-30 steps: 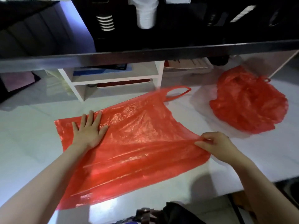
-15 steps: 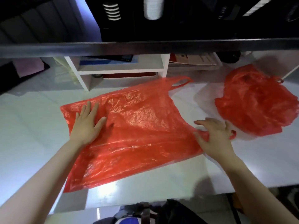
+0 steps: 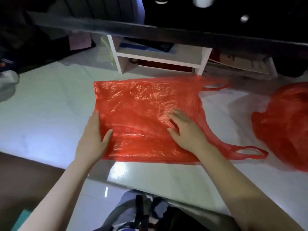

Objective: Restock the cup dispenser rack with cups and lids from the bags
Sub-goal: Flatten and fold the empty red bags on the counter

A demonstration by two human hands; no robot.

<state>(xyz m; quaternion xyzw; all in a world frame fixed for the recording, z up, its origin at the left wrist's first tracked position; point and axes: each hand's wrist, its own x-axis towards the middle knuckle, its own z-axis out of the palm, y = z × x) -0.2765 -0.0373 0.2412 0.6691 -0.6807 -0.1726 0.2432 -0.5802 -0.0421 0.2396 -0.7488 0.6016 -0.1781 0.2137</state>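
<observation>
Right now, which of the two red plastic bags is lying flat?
The red bag under both hands, spread flat on the white surface. The other red bag, at the right edge, is bunched up and rumpled.

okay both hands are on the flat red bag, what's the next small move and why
Probably fold the flattened red plastic bag in half: it lies empty and smooth on the white counter, with the left hand at its edge and the right hand spread flat on it.

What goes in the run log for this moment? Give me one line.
left hand: open, flat at flat red bag left edge | right hand: open, pressing bag middle | second red bag: bunched, right, untouched
</observation>
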